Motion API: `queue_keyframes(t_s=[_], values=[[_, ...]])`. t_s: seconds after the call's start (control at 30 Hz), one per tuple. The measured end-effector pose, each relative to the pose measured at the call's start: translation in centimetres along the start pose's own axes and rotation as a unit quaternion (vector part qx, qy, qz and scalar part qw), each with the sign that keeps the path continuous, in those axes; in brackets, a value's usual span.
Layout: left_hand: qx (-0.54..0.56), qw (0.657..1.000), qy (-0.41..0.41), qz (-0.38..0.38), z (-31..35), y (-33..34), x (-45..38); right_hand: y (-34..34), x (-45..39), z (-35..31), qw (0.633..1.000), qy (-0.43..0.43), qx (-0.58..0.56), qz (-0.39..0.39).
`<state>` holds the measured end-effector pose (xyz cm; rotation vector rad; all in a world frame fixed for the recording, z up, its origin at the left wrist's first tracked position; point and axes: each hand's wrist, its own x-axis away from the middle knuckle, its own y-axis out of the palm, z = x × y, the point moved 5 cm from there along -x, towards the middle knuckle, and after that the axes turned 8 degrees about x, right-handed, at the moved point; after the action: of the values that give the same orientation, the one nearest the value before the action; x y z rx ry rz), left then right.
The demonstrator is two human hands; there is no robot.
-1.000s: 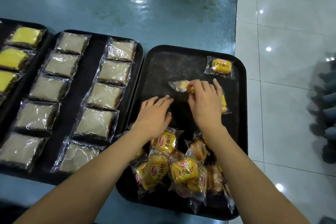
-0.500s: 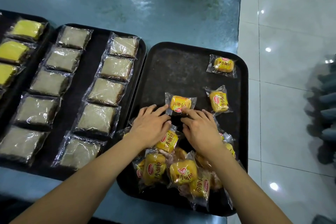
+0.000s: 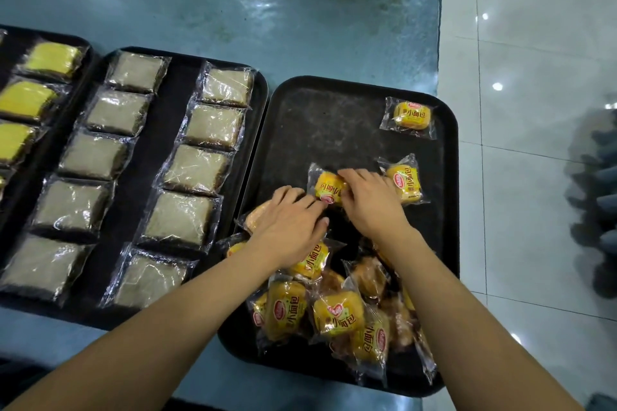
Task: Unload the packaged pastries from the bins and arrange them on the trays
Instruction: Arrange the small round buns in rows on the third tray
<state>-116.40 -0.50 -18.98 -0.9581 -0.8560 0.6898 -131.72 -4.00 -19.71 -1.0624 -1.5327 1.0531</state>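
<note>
On the right black tray, my right hand holds a small yellow packaged bun at the tray's middle. My left hand lies beside it, fingertips touching that packet's near corner, palm over a pale packet. Two more yellow buns lie arranged on the tray's right side, one at the far corner and one nearer. A loose heap of yellow bun packets fills the tray's near end, partly under my forearms.
The middle black tray carries two columns of wrapped grey-brown cakes. A left tray carries wrapped yellow cakes. All stand on a blue-green table; white tiled floor lies to the right.
Both hands drew back from the tray's far part to its middle. A bun was set down on the right side, and my right hand now holds another packet at the centre.
</note>
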Motion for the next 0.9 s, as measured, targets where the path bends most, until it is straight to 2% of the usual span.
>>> queue_keyframes(t_s=[0.13, 0.27, 0.33, 0.43, 0.47, 0.53, 0.63, 0.9], values=[[0.016, 0.999, -0.038, -0.011, -1.1, -0.3, -2.1, 0.7, 2.1, 0.1, 0.994, 0.101, -0.038, -0.008], [0.031, 0.996, -0.08, -0.025, -2.4, -1.1, -4.8, 1.4, 4.2, -3.9, 0.995, 0.026, -0.086, -0.035], [0.031, 0.996, -0.089, -0.001, -2.6, -1.9, -4.7, 0.5, 4.1, -3.7, 0.996, 0.037, -0.073, 0.023], [0.031, 0.996, -0.052, 0.073, -1.9, -3.2, -2.0, -0.6, 3.9, -1.7, 0.993, 0.04, -0.042, 0.105], [0.03, 0.997, -0.037, 0.068, -1.6, -3.0, -1.0, -0.5, 3.9, -1.4, 0.994, 0.014, -0.029, 0.101], [0.034, 0.999, -0.04, 0.011, -1.3, -1.6, 0.6, 0.8, 4.3, -1.4, 0.998, -0.04, 0.002, 0.057], [0.038, 0.996, -0.063, -0.055, -1.4, 0.6, 1.7, 2.8, 5.1, -1.8, 0.999, -0.044, 0.031, -0.002], [0.014, 0.995, -0.074, -0.068, -2.7, 0.8, -2.8, 2.8, 1.3, -1.0, 0.987, -0.032, 0.155, 0.027]])
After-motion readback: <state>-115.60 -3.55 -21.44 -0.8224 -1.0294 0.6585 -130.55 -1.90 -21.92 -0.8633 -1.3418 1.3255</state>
